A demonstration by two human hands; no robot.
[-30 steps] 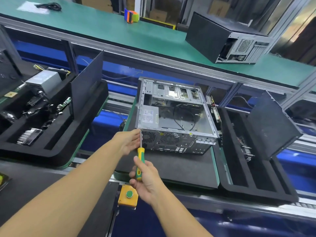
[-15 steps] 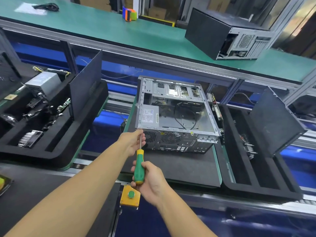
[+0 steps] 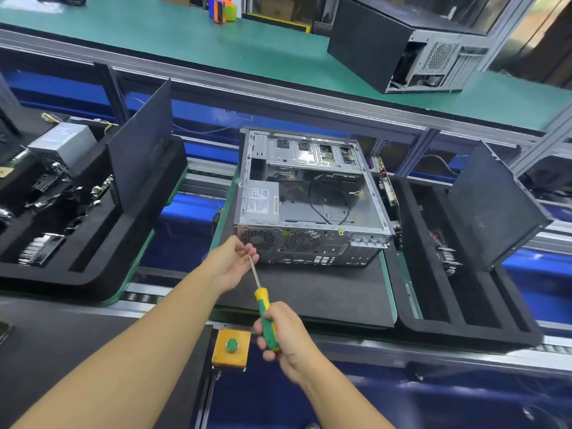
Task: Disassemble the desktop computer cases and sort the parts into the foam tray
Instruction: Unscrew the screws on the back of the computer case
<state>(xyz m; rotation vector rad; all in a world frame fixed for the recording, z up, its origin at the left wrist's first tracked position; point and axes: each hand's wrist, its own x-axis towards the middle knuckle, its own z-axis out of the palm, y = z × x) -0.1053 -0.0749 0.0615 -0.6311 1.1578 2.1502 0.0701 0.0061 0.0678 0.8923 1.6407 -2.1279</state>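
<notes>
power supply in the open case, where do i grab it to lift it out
From above, through the open side of the computer case. The power supply lies flat in the near-left corner, label up, with its left and rear faces against the case walls. Only its right face and far end look free, so probably hook fingers there.

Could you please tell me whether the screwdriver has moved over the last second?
Yes. The screwdriver has drawn back from the computer case toward the yellow button box.
</notes>
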